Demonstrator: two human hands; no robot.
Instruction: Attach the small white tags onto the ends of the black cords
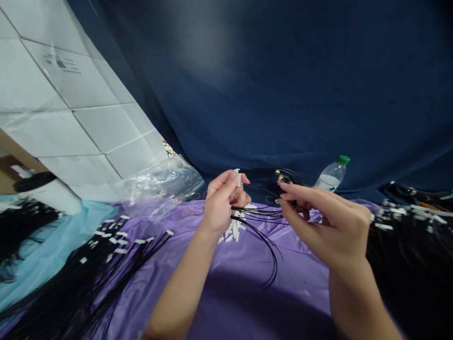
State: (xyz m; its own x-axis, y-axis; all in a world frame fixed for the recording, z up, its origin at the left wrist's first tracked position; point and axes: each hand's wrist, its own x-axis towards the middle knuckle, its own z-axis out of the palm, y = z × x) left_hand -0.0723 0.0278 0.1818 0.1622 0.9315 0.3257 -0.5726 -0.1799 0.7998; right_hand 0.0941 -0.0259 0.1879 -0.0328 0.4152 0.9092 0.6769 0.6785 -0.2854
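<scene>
My left hand is closed in a pinch on a small white plastic tag, held up above the purple cloth. My right hand is closed on a bundle of thin black cords that loops from the tag to its fingers, with loose ends hanging down toward the cloth. A small heap of white tags lies on the cloth just under my left hand.
A spread of black cords with white tags lies at the left. More tagged black cords pile at the right. A clear plastic bag sits behind my left hand. A water bottle with a green cap stands against the dark blue backdrop.
</scene>
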